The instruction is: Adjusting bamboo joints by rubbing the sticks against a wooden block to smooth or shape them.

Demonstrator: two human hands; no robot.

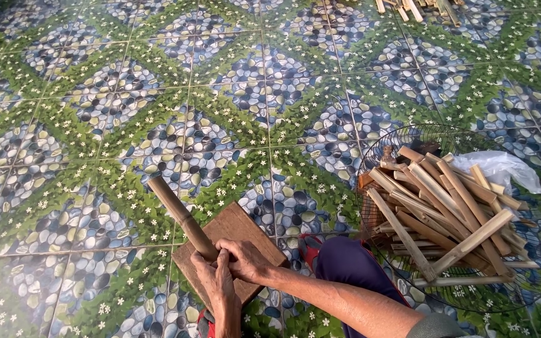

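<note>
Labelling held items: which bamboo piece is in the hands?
The long round bamboo pole, gripped by both hands on the wooden board. The split sticks lie untouched in the wire basket.

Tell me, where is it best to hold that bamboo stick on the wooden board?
Probably low down, near its foot. The bamboo stick leans up and away to the left from the wooden board, so both hands, left hand and right hand, wrap its base from the near side.
</note>
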